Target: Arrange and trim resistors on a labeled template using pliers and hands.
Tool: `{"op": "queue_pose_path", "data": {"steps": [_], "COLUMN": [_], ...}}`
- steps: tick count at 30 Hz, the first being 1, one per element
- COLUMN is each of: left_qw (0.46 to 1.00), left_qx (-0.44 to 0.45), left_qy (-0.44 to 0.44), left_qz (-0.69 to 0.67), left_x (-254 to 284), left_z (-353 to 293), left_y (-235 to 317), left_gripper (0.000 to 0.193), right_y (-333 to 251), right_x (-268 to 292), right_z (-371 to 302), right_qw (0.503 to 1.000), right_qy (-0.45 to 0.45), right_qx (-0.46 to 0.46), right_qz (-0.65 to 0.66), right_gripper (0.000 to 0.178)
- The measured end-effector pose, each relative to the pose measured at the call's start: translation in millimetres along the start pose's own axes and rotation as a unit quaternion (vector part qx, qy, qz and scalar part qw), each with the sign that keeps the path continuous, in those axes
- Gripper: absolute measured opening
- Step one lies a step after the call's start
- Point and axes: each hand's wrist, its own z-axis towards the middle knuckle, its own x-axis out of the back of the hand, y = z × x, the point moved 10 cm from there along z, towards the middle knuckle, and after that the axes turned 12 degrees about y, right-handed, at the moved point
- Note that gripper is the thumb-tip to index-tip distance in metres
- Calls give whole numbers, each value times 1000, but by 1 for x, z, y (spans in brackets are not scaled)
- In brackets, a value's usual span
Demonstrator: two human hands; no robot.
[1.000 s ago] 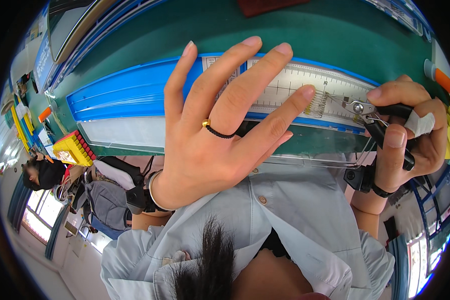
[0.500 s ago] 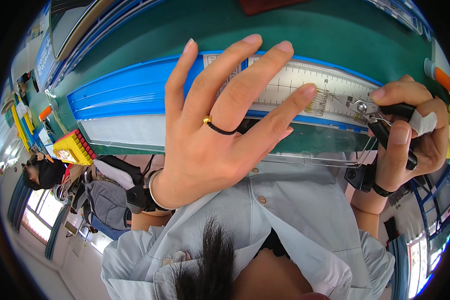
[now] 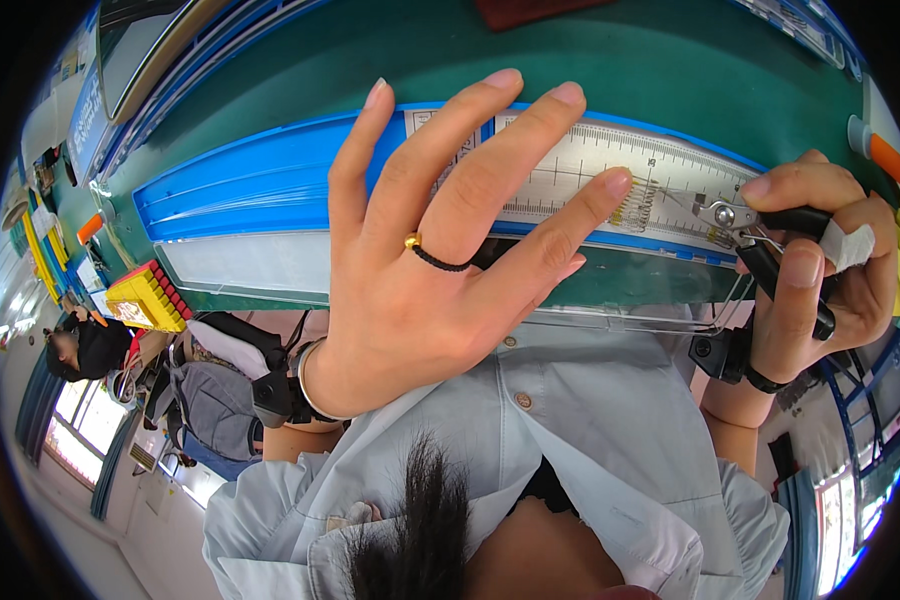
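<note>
My left hand [image 3: 435, 265] is spread over a long blue case [image 3: 245, 180], its fingers apart. A pale, silvery plate marked with ruled scales [image 3: 575, 150] lies in the right half of the case. The tip of my left index finger rests beside several fine, upright wire-like pieces [image 3: 642, 208] on this plate. My right hand [image 3: 860, 275] is closed around small pliers [image 3: 727, 216] with black handles and a wire spring between them. Their thin jaws point left, close to the fine pieces. Whether the jaws grip one is too small to tell.
The case's clear lid [image 3: 245, 265] lies open on the near side of the green table [image 3: 660, 60]. Yellow blocks with red ends [image 3: 150, 298] stand at left. An orange-handled tool [image 3: 885, 158] is at right, a dark red object [image 3: 535, 10] at the far edge. Another person [image 3: 95, 345] sits far left.
</note>
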Motion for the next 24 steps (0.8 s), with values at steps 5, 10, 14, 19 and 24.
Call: {"op": "queue_pose_path", "data": {"steps": [5,10,14,19,24], "left_qw": [1000,1000,1000,999,999], "left_qx": [-1,-5,-19,-38,-38], "left_qy": [0,10,15,24,22], "left_qz": [1,2,6,-7,-4], "left_x": [0,1,1,2,2], "left_z": [0,0,-2,-2,-1], "left_y": [0,0,1,2,3], "left_gripper": [54,52,50,47,47], "right_y": [0,-3,-7,-6,-8], "right_x": [-1,-2,-11,-9,-10], "right_z": [1,1,2,1,1], "right_qw": [1000,1000,999,1000,999], "right_qy": [-6,3,-37,-24,-39], "right_qx": [-7,-2,14,9,26], "right_qz": [-8,2,-9,5,-5], "right_gripper": [34,34,34,34,35]}}
